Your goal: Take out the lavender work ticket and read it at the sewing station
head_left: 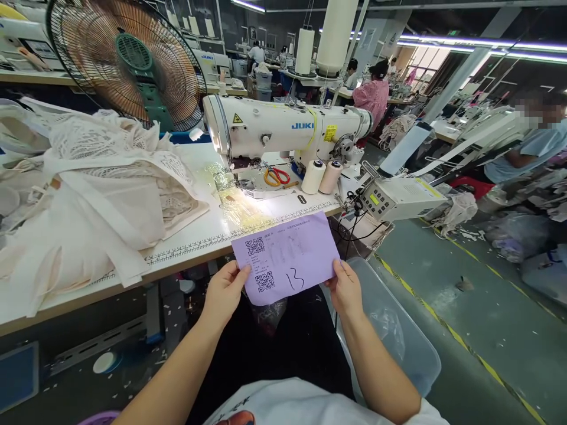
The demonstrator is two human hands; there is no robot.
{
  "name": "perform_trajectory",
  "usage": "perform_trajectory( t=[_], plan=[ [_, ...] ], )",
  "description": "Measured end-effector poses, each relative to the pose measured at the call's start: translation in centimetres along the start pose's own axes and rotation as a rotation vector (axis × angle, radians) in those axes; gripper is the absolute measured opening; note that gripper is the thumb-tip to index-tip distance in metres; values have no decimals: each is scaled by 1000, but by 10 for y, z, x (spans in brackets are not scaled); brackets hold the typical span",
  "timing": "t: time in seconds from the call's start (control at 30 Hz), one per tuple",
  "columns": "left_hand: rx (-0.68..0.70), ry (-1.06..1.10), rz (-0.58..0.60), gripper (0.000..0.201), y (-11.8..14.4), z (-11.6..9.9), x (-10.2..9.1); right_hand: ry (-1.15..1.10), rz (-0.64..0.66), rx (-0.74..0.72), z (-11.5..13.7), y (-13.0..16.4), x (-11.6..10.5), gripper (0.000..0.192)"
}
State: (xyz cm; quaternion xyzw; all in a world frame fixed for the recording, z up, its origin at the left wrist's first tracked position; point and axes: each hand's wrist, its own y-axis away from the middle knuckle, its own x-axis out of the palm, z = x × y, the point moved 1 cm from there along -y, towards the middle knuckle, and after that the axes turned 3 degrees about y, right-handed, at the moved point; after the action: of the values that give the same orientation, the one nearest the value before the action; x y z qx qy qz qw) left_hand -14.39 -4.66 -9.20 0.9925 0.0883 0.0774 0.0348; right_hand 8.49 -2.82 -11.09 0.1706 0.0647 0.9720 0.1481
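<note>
We are holding the purple sheet (305,251) over our lap (274,360), before the sewing table (204,230). Left hand (227,289) and right hand (346,289) are each pinching a side edge. We are judging it light, thin, easily creased; opposite edges are giving the flattest support.

Both bare forearms (182,357) reach forward, fingers (229,270) bent and pinching.

Big round fan with a black wire cage (133,52) parked behind a cream lace fabric heap (104,183), plus a white JUKI sewing machine (270,121) with its lamp on.
</note>
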Motion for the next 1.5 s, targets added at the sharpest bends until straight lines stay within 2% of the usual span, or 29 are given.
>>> perform_trajectory(
  t=[0.23, 0.57, 0.87, 1.17, 1.5],
  plan=[
    [11, -1, -27, 41, 3, -9, -7, -22, -7, 27, 5, 1, 11, 38],
    [15, 41, -72, 40, 7, -13, -24, 9, 99, -6, 3, 0, 27, 35],
    [43, 103, -104, 37, 9, -20, -43, 129, 192, -56, 4, -1, 45, 34],
    [55, 197, -166, 40, 13, -22, -75, 193, 278, -81, 8, 6, 82, 35],
    [69, 296, -276, 39, 27, -23, -122, 248, 369, -62, -8, 14, 133, 33]
  ],
)
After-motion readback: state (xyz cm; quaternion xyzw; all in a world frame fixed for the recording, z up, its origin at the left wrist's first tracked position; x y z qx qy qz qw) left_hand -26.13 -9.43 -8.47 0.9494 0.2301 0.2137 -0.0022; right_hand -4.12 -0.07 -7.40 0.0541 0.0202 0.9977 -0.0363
